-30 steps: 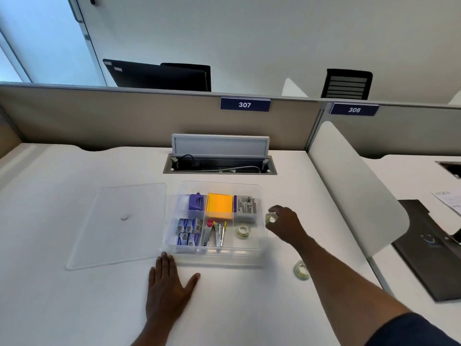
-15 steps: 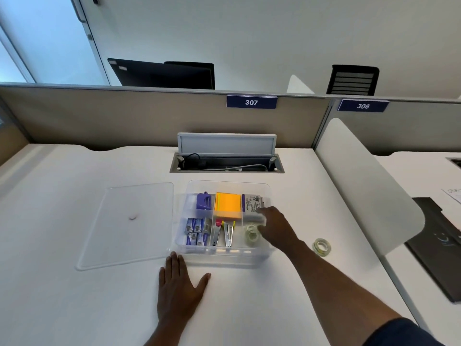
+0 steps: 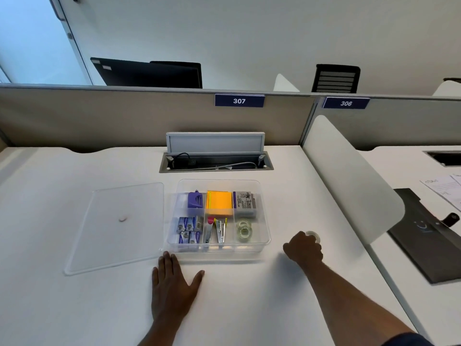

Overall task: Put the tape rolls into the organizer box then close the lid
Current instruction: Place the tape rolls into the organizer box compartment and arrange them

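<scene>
My right hand point(image 3: 303, 248) sits knuckles-up on the desk point(image 3: 249, 308), right of the organizer box point(image 3: 217, 250), fingers curled round a tape roll point(image 3: 313, 235). My left hand point(image 3: 174, 283) lies flat, fingers straight, at the box's near-left corner. Two other tape rolls point(image 3: 244, 230) occupy its near-right compartment; the lid point(image 3: 117, 226) lies flat to the left.

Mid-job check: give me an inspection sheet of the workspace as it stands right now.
Surface: white desk.
Job's things: organizer box open; two tape rolls in its front right compartment; loose tape roll on desk; lid flat, left of box.
Clutter: orange sticky notes, small blue boxes inside box.
Grippers: left hand flat on desk; right hand curled on loose tape roll.
Cables: cables in desk tray.
Surroundings: partition, labels 307, 306.
</scene>
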A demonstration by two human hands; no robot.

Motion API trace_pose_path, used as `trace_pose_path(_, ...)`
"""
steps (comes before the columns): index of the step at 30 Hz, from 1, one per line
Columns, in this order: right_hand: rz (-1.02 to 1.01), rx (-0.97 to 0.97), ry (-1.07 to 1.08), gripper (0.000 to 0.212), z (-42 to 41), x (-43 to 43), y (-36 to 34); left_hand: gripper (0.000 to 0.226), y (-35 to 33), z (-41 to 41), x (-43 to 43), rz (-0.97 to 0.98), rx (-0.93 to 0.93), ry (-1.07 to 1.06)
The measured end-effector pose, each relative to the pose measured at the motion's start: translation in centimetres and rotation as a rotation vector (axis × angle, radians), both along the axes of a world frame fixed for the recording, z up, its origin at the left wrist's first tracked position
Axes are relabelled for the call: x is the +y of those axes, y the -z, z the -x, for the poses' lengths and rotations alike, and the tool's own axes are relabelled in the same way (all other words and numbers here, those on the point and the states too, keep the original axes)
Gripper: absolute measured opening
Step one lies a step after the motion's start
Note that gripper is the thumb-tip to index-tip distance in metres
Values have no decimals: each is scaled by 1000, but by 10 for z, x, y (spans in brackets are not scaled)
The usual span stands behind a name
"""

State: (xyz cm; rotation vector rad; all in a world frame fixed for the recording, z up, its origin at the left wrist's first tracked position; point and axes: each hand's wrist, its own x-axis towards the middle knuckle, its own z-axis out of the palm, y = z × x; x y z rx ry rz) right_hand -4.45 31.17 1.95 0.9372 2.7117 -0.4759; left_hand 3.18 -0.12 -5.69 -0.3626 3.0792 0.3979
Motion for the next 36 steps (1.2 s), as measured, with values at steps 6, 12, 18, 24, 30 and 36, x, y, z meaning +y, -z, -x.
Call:
trace_pose_path(6, 31, 262, -94, 37, -18, 2, 13, 106, 2, 1, -1, 0, -1, 3)
trace_pose_path(12, -90, 252, -296, 18, -1, -7, -19, 116, 0, 1, 1, 2, -11, 2)
trace_pose_path(18, 148, 475, -518, 37, 35, -37, -42, 116, 0, 1, 0, -5, -26, -1)
trace_pose_path(24, 92, 297, -714, 41, 39, -60, -37, 119, -3, 0, 2, -15, -25, -5)
trace_pose_path(30, 48, 350, -689, 49, 41, -57, -20, 117, -4, 1, 2, -13, -22, -10)
trace_pose_path(36, -94, 524, -337, 36, 41, -38, -18, 115, -3, 1, 2, -5, -26, -4)
